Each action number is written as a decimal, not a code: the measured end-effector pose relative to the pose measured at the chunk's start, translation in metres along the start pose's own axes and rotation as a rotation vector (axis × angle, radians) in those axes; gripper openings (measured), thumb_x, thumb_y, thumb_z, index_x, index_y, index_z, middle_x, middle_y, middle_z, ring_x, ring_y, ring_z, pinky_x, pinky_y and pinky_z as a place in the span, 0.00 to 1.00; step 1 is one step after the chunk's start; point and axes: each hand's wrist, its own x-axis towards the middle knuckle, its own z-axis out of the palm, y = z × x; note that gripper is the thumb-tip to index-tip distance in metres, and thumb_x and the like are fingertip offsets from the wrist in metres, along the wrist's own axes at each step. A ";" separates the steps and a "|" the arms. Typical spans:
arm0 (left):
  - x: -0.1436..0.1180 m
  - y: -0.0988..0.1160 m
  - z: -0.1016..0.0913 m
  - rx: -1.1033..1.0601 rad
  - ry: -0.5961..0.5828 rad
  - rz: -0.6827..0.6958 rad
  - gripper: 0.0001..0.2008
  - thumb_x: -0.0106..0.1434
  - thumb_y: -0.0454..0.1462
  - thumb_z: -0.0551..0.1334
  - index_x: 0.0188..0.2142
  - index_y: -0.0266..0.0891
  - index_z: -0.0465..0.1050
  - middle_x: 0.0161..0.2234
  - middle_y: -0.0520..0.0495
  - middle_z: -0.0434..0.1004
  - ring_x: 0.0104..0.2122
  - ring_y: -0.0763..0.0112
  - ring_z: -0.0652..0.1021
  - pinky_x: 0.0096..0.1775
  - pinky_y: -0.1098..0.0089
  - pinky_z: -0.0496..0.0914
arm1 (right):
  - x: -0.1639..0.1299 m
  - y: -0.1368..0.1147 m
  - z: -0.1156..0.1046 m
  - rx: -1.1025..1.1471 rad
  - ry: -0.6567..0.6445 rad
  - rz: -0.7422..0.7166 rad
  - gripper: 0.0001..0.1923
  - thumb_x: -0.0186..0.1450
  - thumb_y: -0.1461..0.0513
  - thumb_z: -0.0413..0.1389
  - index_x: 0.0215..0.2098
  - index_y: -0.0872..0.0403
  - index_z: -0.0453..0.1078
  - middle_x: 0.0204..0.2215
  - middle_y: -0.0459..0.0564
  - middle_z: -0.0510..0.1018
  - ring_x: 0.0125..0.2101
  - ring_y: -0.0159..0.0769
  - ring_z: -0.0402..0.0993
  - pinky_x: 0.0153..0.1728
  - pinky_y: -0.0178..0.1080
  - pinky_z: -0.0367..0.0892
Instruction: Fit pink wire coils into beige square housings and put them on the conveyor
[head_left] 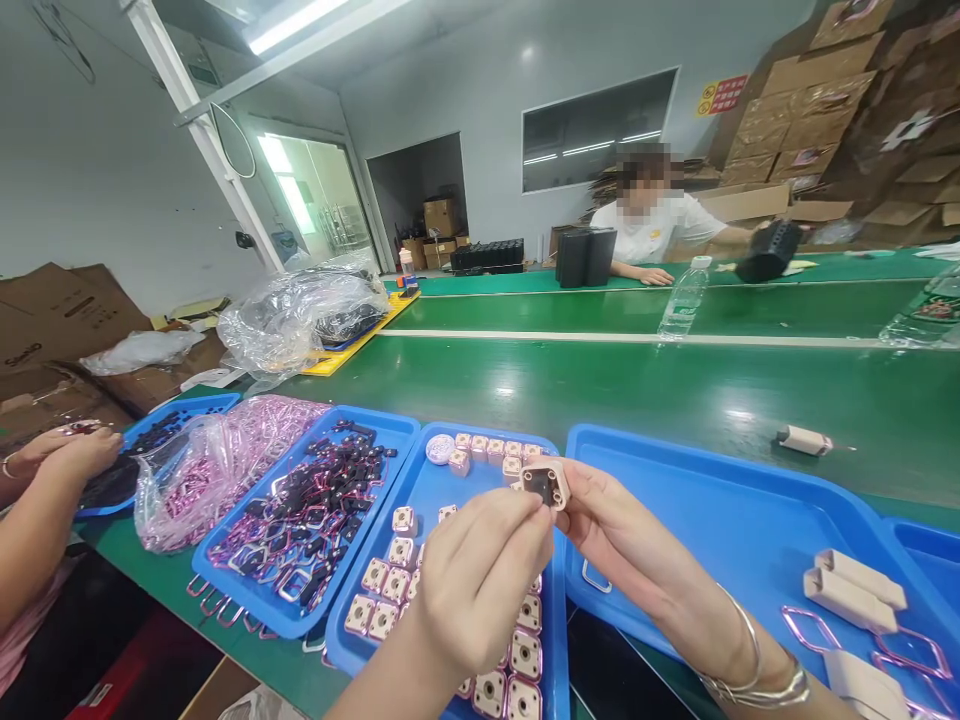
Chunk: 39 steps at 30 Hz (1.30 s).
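The left hand [480, 580] and the right hand [622, 530] meet over the far part of the block tray [427, 485], around a beige case [557, 478] whose open end, with small round holes at the corners, faces the wearer. The right fingers pinch the case from its right side, thumb uppermost; the left fingers are pressed together on a black insert [538, 484] at its opening, though whether it is fully seated cannot be told. Bangles [757, 675] circle the right wrist. In the block tray, pale blocks [401, 552] edged in pink stand in rows, partly hidden by the left hand, with a round piece [440, 449] at the far left corner. Just left of it, the parts tray [409, 428] is heaped with black parts [352, 465] and pink rings, and beyond that a clear bag [187, 450] of pink rings leans beside it. To the right, the large tray [697, 520] holds a white ring [596, 577] near its left end and, at its right, beige tubes [855, 590] lying beside pink frames [810, 628]. Another beige tube lies on the green worktop [480, 380] behind this tray. At the far left, a co-worker's hands [79, 455] are over a tray of dark parts. Across the worktop, a person in a white shirt [652, 235] holds a blurred black object [769, 250], near an upright bottle [682, 300].
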 end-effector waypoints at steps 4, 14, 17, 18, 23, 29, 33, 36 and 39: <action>0.000 0.000 0.001 -0.005 0.030 -0.007 0.10 0.55 0.22 0.65 0.39 0.25 0.74 0.34 0.38 0.79 0.38 0.66 0.79 0.38 0.69 0.77 | -0.001 -0.002 0.002 -0.025 0.000 0.000 0.07 0.64 0.57 0.59 0.34 0.49 0.78 0.34 0.50 0.79 0.36 0.39 0.73 0.44 0.41 0.67; 0.006 -0.004 -0.001 0.000 -0.068 0.019 0.09 0.59 0.23 0.60 0.40 0.29 0.72 0.32 0.39 0.78 0.35 0.66 0.78 0.34 0.67 0.77 | 0.001 0.000 0.001 -0.062 0.002 -0.004 0.09 0.64 0.54 0.58 0.32 0.49 0.76 0.34 0.49 0.78 0.37 0.40 0.72 0.44 0.42 0.66; 0.006 -0.002 0.000 0.024 -0.051 0.018 0.10 0.59 0.23 0.60 0.40 0.29 0.72 0.32 0.38 0.78 0.36 0.65 0.78 0.33 0.67 0.76 | 0.001 0.001 0.000 -0.053 -0.003 0.000 0.09 0.64 0.54 0.59 0.34 0.49 0.77 0.34 0.49 0.78 0.36 0.39 0.71 0.42 0.41 0.66; 0.006 -0.002 0.001 0.023 -0.052 0.018 0.10 0.59 0.23 0.59 0.41 0.30 0.72 0.32 0.38 0.78 0.36 0.65 0.77 0.33 0.67 0.76 | 0.001 0.001 0.000 -0.057 0.002 0.001 0.09 0.63 0.54 0.59 0.35 0.49 0.77 0.34 0.49 0.78 0.35 0.38 0.71 0.41 0.40 0.66; 0.007 0.000 0.001 -0.016 -0.092 -0.128 0.11 0.60 0.24 0.61 0.42 0.33 0.72 0.33 0.43 0.77 0.35 0.70 0.76 0.35 0.70 0.75 | 0.001 -0.002 0.000 -0.064 0.015 -0.012 0.09 0.61 0.54 0.61 0.31 0.51 0.76 0.28 0.47 0.76 0.30 0.35 0.68 0.35 0.36 0.66; 0.008 0.000 -0.001 0.002 -0.148 -0.227 0.11 0.61 0.28 0.63 0.44 0.35 0.73 0.36 0.45 0.76 0.37 0.69 0.74 0.37 0.69 0.72 | 0.001 -0.003 0.001 -0.085 -0.003 -0.019 0.09 0.63 0.55 0.60 0.32 0.52 0.76 0.29 0.47 0.76 0.30 0.34 0.67 0.36 0.35 0.65; 0.012 0.005 -0.002 0.000 -0.123 -0.286 0.10 0.59 0.26 0.64 0.40 0.35 0.75 0.33 0.47 0.74 0.33 0.70 0.72 0.33 0.70 0.69 | 0.000 -0.003 -0.001 -0.076 -0.006 0.007 0.09 0.61 0.54 0.61 0.32 0.51 0.76 0.30 0.47 0.76 0.30 0.34 0.68 0.36 0.36 0.65; 0.017 0.002 -0.003 -0.131 -0.171 -0.484 0.09 0.53 0.27 0.69 0.33 0.39 0.77 0.30 0.50 0.69 0.30 0.72 0.70 0.30 0.72 0.67 | 0.000 -0.002 -0.003 -0.084 -0.002 0.013 0.12 0.59 0.53 0.63 0.36 0.52 0.77 0.31 0.48 0.77 0.31 0.35 0.68 0.36 0.37 0.65; 0.022 -0.011 -0.002 -0.270 -0.284 -0.745 0.08 0.47 0.29 0.73 0.25 0.40 0.77 0.27 0.53 0.65 0.29 0.73 0.70 0.31 0.72 0.66 | 0.001 0.004 -0.001 -0.157 0.016 0.016 0.15 0.60 0.51 0.62 0.37 0.53 0.78 0.32 0.50 0.78 0.32 0.35 0.69 0.36 0.37 0.66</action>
